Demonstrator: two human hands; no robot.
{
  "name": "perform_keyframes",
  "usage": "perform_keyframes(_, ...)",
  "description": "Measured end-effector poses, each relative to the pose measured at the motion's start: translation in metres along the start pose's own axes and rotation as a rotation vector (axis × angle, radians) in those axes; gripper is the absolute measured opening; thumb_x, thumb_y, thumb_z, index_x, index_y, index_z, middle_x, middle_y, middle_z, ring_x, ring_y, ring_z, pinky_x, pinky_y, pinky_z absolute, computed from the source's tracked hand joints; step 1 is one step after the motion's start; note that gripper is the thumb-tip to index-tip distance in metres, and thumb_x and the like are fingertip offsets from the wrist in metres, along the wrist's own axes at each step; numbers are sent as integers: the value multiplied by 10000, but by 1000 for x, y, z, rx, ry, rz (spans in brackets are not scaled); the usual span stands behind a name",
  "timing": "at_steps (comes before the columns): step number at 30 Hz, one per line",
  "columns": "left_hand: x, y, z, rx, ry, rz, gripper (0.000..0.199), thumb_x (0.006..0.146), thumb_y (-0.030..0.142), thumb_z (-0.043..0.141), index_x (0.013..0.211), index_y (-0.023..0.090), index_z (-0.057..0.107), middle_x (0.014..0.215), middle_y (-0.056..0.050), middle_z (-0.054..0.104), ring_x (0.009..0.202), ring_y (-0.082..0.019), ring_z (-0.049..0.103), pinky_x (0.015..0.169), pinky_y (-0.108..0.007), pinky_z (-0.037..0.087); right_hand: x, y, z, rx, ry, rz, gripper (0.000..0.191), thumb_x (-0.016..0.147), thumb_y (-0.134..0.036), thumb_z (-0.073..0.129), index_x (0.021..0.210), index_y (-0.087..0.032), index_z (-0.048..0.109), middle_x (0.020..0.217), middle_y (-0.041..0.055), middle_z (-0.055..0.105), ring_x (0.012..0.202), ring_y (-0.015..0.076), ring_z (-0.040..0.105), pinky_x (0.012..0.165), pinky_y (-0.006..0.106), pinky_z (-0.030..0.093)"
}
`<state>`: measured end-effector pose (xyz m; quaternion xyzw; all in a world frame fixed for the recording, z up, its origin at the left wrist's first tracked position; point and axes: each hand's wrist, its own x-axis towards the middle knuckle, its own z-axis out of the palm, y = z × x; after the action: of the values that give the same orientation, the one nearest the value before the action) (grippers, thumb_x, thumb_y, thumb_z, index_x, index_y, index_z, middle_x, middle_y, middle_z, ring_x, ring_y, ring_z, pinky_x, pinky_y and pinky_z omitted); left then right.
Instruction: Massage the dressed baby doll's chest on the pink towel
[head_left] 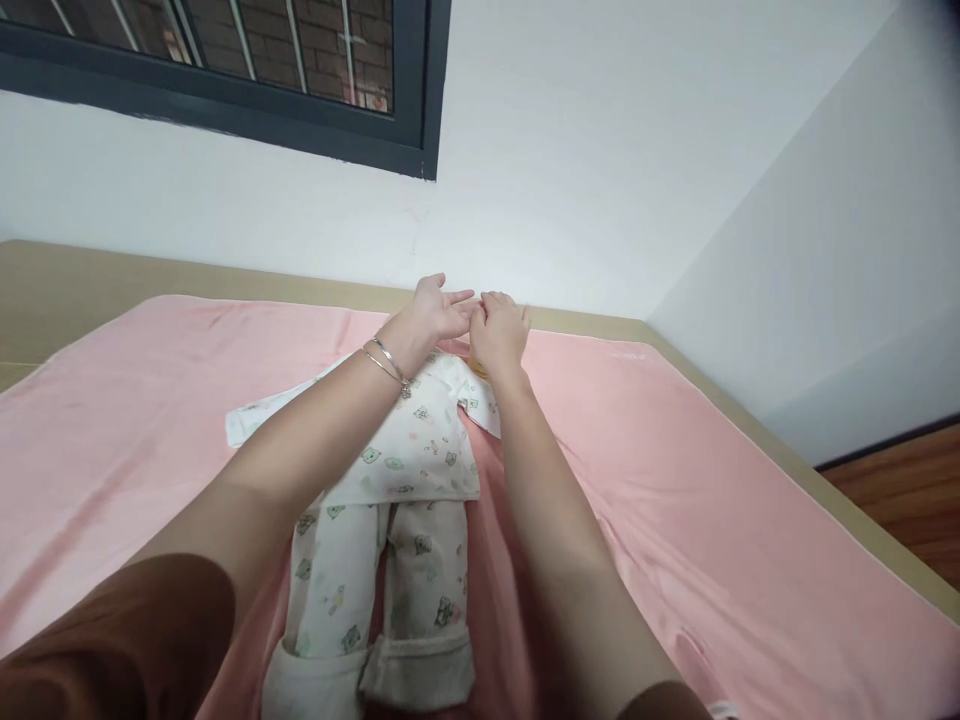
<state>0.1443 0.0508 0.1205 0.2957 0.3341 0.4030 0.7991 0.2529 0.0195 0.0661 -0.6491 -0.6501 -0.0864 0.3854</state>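
My left hand (442,310) is held palm up past the collar end of a small white long-sleeved top (405,460), its fingers stretched towards my right hand. Two thin bracelets (390,368) circle the left wrist. My right hand (501,330) is back up with its fingers curled, beside the left fingertips; whatever it holds is hidden. Under its wrist shows a small orange-yellow patch (478,368) that I cannot identify. The top has a small animal print. Below it lie matching trousers (337,590) with turned-up cuffs, the top's hem over their waist.
A pink cloth (675,470) with some wrinkles covers much of the tan surface (90,275) beneath. A white wall (562,170) rises directly behind it, with a dark-framed barred window (416,110) at upper left. Brown wood (907,490) shows at the right.
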Motion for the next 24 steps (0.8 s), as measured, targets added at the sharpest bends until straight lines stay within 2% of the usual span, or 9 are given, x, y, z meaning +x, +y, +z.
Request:
perform_keyframes(3,-19,5,-12,-107,42,2,670,927,380,382,1524,80,348,1522,-240,451,1424,-288,483,1033,-355,533,-2,-2,0,8,12,32,457,939,-174,341,1295,-148,626,1420,116,608,1396,228,465,1257,573,92)
perform_keyframes(5,-39,11,-23,-117,62,11,673,888,330,454,1521,116,375,1524,-215,465,1446,-283,457,1090,-358,494,-3,-2,1,7,24,54,476,915,-163,352,1308,-156,620,1450,112,586,1416,229,448,1255,587,87)
perform_keyframes(8,-80,22,-38,-123,68,43,649,852,279,501,1485,152,435,1471,-195,539,1411,-280,504,1140,-390,454,-7,-1,5,5,40,82,517,885,-150,343,1328,-178,608,1494,100,548,1450,228,409,1247,617,79)
perform_keyframes(11,-127,33,-47,-156,28,133,590,871,270,479,1456,193,456,1413,-154,608,1322,-264,594,1137,-403,462,-10,-3,9,-8,31,99,558,865,-140,332,1362,-187,581,1535,96,503,1486,229,353,1241,642,56)
perform_keyframes(14,-168,37,-48,-180,-15,183,537,905,265,440,1439,208,460,1364,-119,649,1255,-243,646,1095,-378,504,-12,-6,10,-55,11,107,587,857,-129,332,1401,-181,544,1569,102,457,1507,239,312,1229,673,18)
perform_keyframes(17,-198,35,-42,-158,-93,144,512,937,269,401,1442,193,447,1307,-106,681,1238,-250,658,1048,-385,541,-11,-10,7,-133,-16,119,609,864,-118,339,1450,-184,491,1600,104,408,1528,254,269,1209,703,-36)
perform_keyframes(20,-216,34,-38,-119,-145,138,488,974,289,340,1442,195,439,1313,-91,672,1273,-243,634,1040,-384,537,-10,-13,2,-214,-89,132,630,885,-134,364,1511,-182,408,1650,116,304,1560,282,172,1189,731,-52)
perform_keyframes(24,-230,34,-41,-62,-166,188,478,996,311,306,1454,225,411,1364,-55,641,1375,-235,540,1109,-392,463,-16,-19,6,-289,-188,125,669,918,-251,466,1564,-181,306,1704,131,73,1575,356,-27,1141,783,-59)
